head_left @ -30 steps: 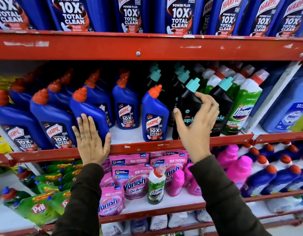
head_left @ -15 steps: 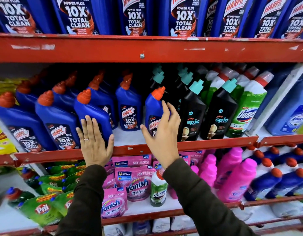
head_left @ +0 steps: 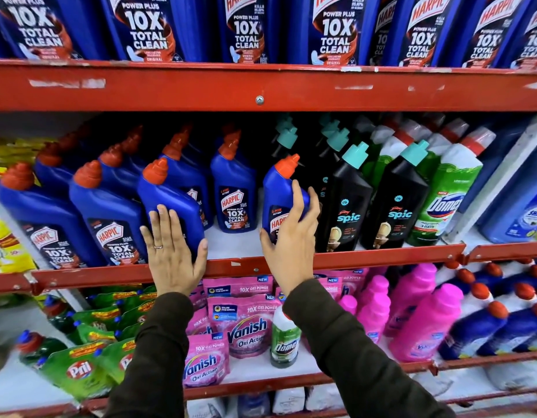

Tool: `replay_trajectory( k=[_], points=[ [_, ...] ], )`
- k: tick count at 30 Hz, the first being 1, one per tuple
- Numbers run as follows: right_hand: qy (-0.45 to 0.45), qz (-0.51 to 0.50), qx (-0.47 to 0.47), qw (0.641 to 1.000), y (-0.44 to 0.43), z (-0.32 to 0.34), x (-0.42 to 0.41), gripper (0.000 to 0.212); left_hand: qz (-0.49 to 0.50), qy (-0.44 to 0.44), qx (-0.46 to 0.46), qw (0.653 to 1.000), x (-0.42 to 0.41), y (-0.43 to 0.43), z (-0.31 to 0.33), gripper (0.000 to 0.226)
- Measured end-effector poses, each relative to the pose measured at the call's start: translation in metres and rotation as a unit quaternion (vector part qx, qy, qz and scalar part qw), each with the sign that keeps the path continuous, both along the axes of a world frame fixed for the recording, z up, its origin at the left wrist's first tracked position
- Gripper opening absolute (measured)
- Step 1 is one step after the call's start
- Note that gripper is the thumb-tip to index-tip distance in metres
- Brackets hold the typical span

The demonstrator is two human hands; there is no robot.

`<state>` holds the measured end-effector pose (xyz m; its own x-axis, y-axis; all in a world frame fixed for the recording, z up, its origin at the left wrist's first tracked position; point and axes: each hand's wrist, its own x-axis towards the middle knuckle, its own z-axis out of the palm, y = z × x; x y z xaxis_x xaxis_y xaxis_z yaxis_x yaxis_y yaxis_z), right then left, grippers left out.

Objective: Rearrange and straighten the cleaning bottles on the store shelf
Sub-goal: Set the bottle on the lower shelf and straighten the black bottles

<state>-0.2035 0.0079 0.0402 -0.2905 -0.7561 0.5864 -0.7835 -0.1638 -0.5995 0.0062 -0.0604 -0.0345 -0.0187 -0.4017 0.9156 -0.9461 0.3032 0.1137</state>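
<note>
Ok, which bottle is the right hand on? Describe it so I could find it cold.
Look at the middle red shelf, at the front row where blue bottles give way to black ones. The right hand rests on the blue Harpic bottle directly left of the first black Spic bottle. It is the only blue, orange-capped bottle touching the black ones, with bare shelf on its left.

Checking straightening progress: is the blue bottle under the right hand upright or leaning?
Leaning: the blue bottle tilts right, its orange cap toward the black bottle.
</note>
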Motion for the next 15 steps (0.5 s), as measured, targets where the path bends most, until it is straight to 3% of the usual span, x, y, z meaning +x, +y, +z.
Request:
replay_trajectory(
  k=[6,15],
  points=[
    [-0.045,0.022,0.008,0.999,-0.002,0.0,-0.004,0.106,0.002,-0.001,0.001,1.0,0.001,-0.001,-0.002,0.088],
    [-0.038,0.105,0.016,0.994,-0.007,0.001,0.034,0.108,0.003,0.0,0.004,1.0,0.001,-0.002,-0.004,0.088]
  ],
)
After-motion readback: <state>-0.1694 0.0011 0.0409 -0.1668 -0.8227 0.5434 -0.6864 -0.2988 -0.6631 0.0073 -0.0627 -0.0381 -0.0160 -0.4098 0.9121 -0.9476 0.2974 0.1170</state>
